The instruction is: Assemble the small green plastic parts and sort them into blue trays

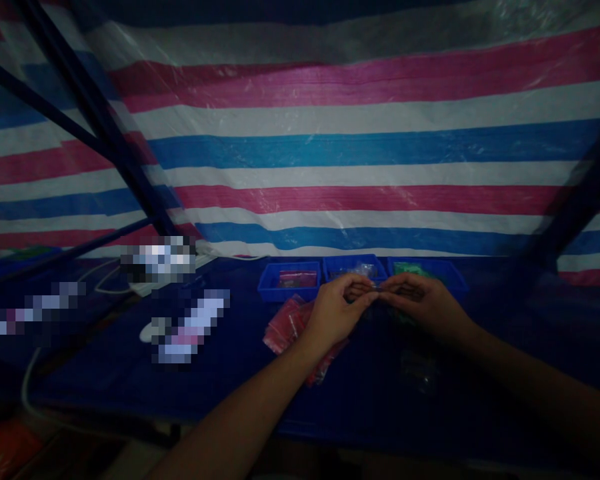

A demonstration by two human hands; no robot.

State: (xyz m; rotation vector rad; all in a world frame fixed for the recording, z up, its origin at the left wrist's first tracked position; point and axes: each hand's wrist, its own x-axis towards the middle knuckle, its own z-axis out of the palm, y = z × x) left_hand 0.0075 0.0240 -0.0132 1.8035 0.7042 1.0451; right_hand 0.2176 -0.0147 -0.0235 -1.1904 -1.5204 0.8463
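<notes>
My left hand [337, 307] and my right hand [425, 300] meet fingertip to fingertip above the blue table [230, 393], in front of the trays. Both are closed in a pinch; what they hold between them is too small and dark to name. Below my left hand and wrist lie red-tinted plastic bags [287, 327], partly covered by the forearm. A small clear bag [420, 370] rests on the table under my right forearm. Just behind the hands, the middle blue tray [355, 260] holds clear bags.
The left blue tray [290, 293] contains a reddish bag, the right blue tray [453, 273] green bags. At left are a white oval object [153, 331], cables and blurred-out items. Dark blue frame bars [90, 120] stand before a striped sheet [360, 150].
</notes>
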